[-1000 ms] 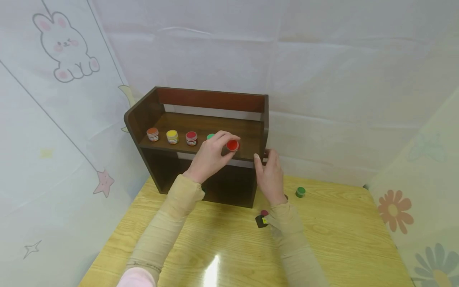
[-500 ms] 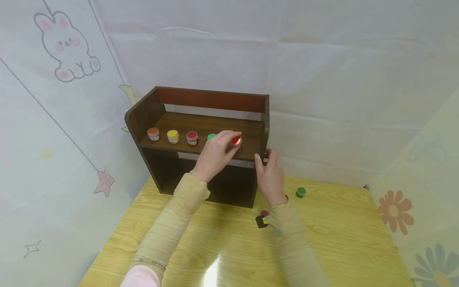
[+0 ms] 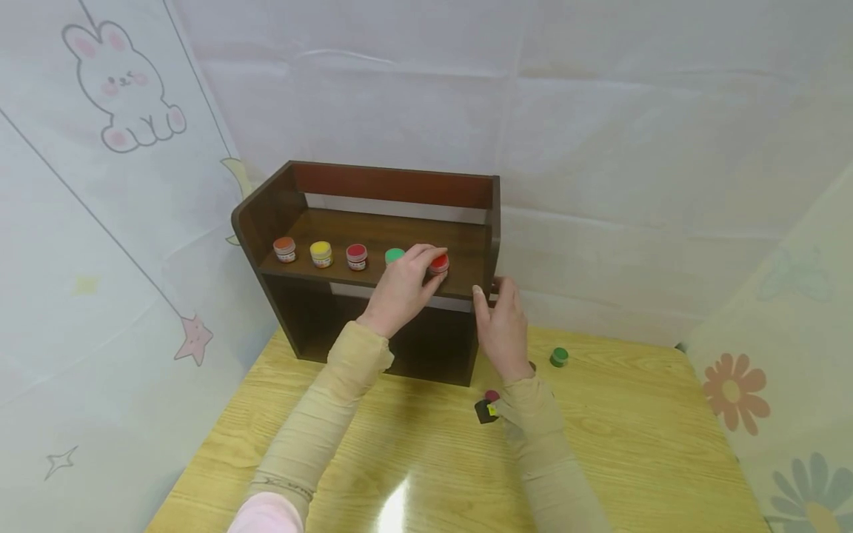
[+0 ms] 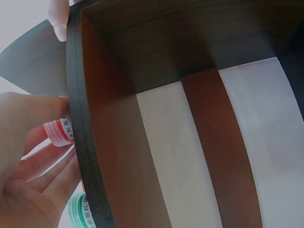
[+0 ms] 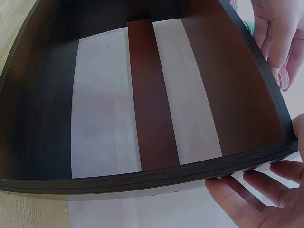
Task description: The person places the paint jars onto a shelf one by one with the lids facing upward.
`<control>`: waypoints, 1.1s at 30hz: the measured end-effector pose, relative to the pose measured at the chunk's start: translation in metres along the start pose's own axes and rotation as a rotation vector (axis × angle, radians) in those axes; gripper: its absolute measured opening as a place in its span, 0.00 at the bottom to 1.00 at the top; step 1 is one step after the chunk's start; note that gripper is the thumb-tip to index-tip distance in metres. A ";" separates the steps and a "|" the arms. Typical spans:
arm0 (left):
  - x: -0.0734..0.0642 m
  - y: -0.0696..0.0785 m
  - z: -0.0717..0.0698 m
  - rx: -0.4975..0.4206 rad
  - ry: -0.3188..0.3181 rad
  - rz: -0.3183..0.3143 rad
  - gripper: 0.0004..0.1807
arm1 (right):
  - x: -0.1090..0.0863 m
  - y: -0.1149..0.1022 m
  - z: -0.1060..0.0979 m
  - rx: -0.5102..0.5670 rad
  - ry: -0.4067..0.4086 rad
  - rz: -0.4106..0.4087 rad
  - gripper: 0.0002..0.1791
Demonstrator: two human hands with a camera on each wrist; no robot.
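In the head view my left hand (image 3: 397, 287) pinches a small red paint jar (image 3: 440, 262) between thumb and fingers. The jar is upright at the front of the upper shelf board, right of a green-lidded paint jar (image 3: 395, 255) that my fingers partly cover. The left wrist view shows the red jar's clear rim and label (image 4: 59, 131) inside my grip. My right hand (image 3: 504, 326) holds the right side panel of the dark brown shelf (image 3: 492, 244), thumb at its front edge. Its other fingers lie along the panel's outer face (image 5: 256, 194) in the right wrist view.
Orange (image 3: 284, 249), yellow (image 3: 320, 254) and dark red (image 3: 356, 257) paint jars stand in a row further left on the board. A green jar (image 3: 559, 357), a dark red lid (image 3: 492, 396) and a black block (image 3: 486, 411) are on the wooden table (image 3: 626, 444).
My left hand has moved slightly right with the red jar, which has gone from tilted toward me to upright at the board. My right hand has stayed on the side panel.
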State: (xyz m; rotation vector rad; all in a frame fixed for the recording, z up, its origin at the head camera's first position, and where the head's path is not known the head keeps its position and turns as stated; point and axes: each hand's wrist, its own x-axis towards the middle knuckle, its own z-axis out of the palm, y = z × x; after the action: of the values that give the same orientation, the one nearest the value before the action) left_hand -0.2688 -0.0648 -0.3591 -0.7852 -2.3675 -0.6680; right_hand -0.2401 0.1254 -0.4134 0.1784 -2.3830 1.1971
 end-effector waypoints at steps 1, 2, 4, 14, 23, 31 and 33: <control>0.000 0.000 0.000 0.000 -0.003 -0.002 0.22 | 0.000 0.000 0.000 -0.001 0.001 -0.001 0.27; 0.000 0.000 0.001 -0.002 -0.006 -0.004 0.22 | 0.000 0.000 0.000 -0.001 0.001 -0.002 0.27; 0.000 0.000 0.001 -0.001 -0.011 -0.008 0.22 | 0.000 -0.001 0.000 -0.002 0.000 -0.002 0.27; -0.001 0.000 0.002 -0.001 -0.034 -0.002 0.22 | 0.000 -0.001 0.000 0.001 -0.008 0.013 0.27; -0.001 -0.001 0.002 -0.010 -0.044 0.002 0.23 | 0.000 -0.001 0.000 0.001 -0.002 0.009 0.27; -0.001 -0.003 0.002 -0.026 -0.036 0.016 0.22 | 0.000 0.001 0.000 0.004 -0.001 0.004 0.28; 0.000 -0.003 0.002 -0.027 -0.042 0.012 0.24 | 0.000 0.001 0.000 0.005 0.000 0.001 0.28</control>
State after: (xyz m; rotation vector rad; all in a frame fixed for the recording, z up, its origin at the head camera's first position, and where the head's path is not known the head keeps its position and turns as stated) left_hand -0.2712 -0.0662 -0.3615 -0.8313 -2.3940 -0.6859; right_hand -0.2404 0.1255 -0.4142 0.1791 -2.3808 1.2040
